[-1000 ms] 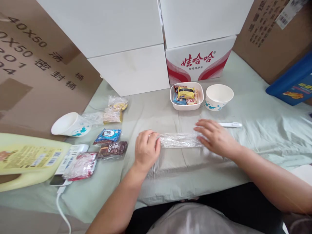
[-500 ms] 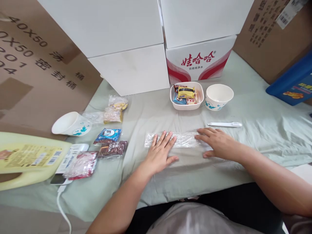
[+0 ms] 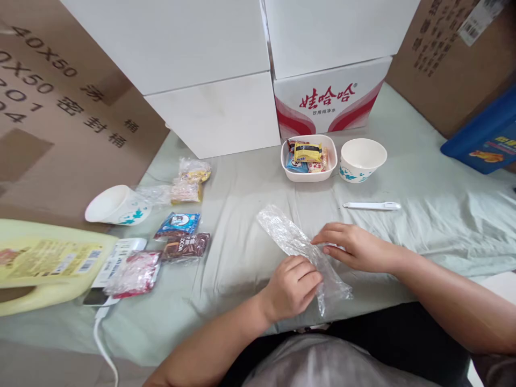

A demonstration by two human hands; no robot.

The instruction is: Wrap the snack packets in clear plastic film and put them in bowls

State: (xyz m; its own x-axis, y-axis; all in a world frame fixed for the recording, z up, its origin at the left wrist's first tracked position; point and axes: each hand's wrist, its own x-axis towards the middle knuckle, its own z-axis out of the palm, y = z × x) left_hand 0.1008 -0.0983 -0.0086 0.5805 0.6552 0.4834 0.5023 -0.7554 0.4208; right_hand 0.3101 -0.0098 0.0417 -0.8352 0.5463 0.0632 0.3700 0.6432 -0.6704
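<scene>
We hold a long, clear, crinkled plastic bag (image 3: 300,248) slantwise in front of the white rectangular snack dish (image 3: 308,174). Our left hand (image 3: 293,286) curls around the bag's near end; our right hand (image 3: 355,248) pinches its middle between thumb and fingers, short of the white pen (image 3: 371,205).

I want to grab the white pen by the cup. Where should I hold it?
Hold the white pen around its middle, coming straight down from above. It lies flat on the cloth, long and thin, pointing left to right, so your fingers fit across its narrow sides.
</scene>
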